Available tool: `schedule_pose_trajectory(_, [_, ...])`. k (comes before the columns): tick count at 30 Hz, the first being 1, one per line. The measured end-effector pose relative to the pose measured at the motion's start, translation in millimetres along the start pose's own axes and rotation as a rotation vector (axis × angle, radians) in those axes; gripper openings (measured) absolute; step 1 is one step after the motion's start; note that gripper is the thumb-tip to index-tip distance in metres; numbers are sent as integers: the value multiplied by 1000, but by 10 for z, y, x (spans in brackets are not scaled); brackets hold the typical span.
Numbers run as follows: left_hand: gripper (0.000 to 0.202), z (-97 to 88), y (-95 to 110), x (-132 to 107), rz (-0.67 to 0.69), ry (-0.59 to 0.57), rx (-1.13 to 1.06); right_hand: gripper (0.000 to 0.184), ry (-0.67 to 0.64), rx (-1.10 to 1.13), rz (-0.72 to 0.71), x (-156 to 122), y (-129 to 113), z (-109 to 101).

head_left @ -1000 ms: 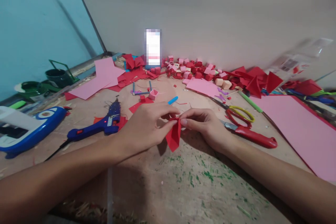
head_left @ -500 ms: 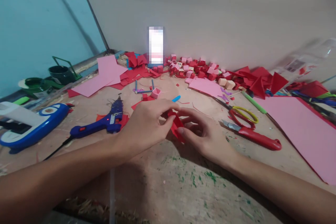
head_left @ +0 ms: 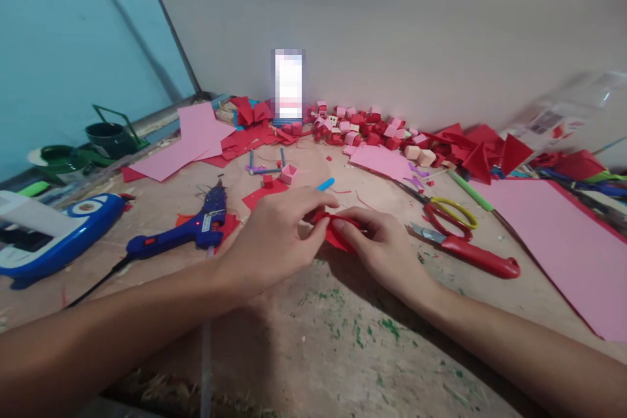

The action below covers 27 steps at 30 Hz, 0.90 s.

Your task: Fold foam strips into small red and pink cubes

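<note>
Between my two hands, just above the middle of the table, is a small piece of red paper (head_left: 339, 240), bent and partly hidden by fingers. My left hand (head_left: 279, 228) pinches its left end between thumb and fingertips. From the other side my right hand (head_left: 385, 245) grips it, thumb lying on top of the paper. To the left lies a blue glue gun (head_left: 196, 228) with a small red light lit. Scissors (head_left: 450, 215) with red and yellow handles and a red-handled utility knife (head_left: 480, 256) rest to the right.
Small red and pink paper cubes (head_left: 362, 127) are heaped along the back wall near a bright phone screen (head_left: 289, 85). Pink sheets (head_left: 553, 235) lie at the right. A blue and white tape dispenser (head_left: 68, 235) and green cups (head_left: 110, 138) stand at the left.
The red paper has turned from slanting steeply downward to lying flatter between my hands. My right thumb has moved up and left onto it. The view has shifted slightly.
</note>
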<state>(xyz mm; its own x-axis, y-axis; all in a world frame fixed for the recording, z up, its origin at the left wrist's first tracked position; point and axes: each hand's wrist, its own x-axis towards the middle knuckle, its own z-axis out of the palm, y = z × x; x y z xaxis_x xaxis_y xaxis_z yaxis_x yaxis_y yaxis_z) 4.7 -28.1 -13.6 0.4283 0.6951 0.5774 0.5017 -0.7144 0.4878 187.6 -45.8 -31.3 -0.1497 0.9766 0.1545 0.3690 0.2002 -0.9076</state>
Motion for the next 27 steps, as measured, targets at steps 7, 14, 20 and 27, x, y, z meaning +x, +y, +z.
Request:
schedule_pose_trajectory(7, [21, 11, 24, 17, 21, -2, -26, 21, 5, 40, 37, 26, 54, 1])
schedule_pose_trajectory(14, [20, 17, 27, 20, 10, 17, -20, 22, 11, 51, 27, 5, 22, 14])
schedule_pose_trajectory(20, [21, -1, 36, 23, -5, 19, -7, 20, -46, 64, 73, -22, -40, 27])
schedule_pose_trajectory(27, [23, 10, 39, 10, -1, 19, -11, 21, 0, 20, 14, -30, -1, 38])
